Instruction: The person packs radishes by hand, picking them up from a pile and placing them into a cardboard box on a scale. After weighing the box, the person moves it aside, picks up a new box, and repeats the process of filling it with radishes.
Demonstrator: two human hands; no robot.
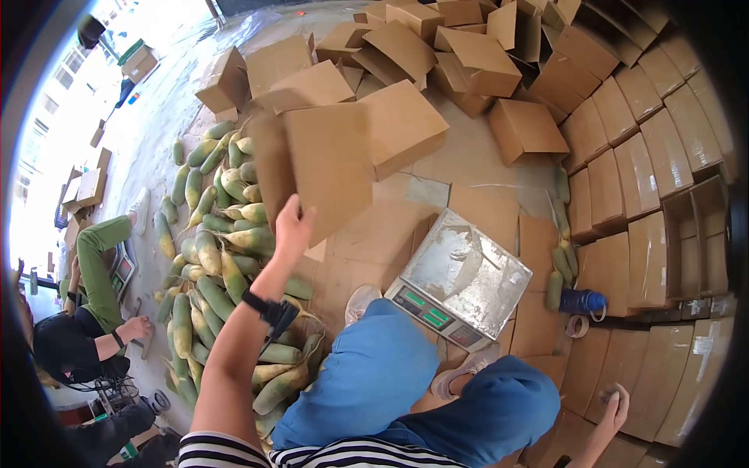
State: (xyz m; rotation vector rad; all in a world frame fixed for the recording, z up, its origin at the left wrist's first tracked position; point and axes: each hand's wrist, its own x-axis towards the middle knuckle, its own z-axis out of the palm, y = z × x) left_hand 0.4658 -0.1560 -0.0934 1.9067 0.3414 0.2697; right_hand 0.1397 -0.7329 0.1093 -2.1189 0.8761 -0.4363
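My left hand [293,228] grips the lower edge of an open cardboard box [329,168], which is tilted up above the floor. Beside that arm lies a big heap of green radishes [209,251], pale toward one end. Between my knees and the boxes sits a digital scale [466,269] with a worn metal plate and lit green displays; nothing rests on the plate. At the lower right my right hand [616,407] is held out near the stacked cartons, its fingers loosely bent and slightly apart, with nothing visible in them.
Open, empty cardboard boxes [476,62] pile up at the back. Sealed cartons [644,183] form a wall on the right, with a blue bottle [583,301] and a few radishes [562,261] before it. Another person [94,312] sits at the left beside a second scale [123,273].
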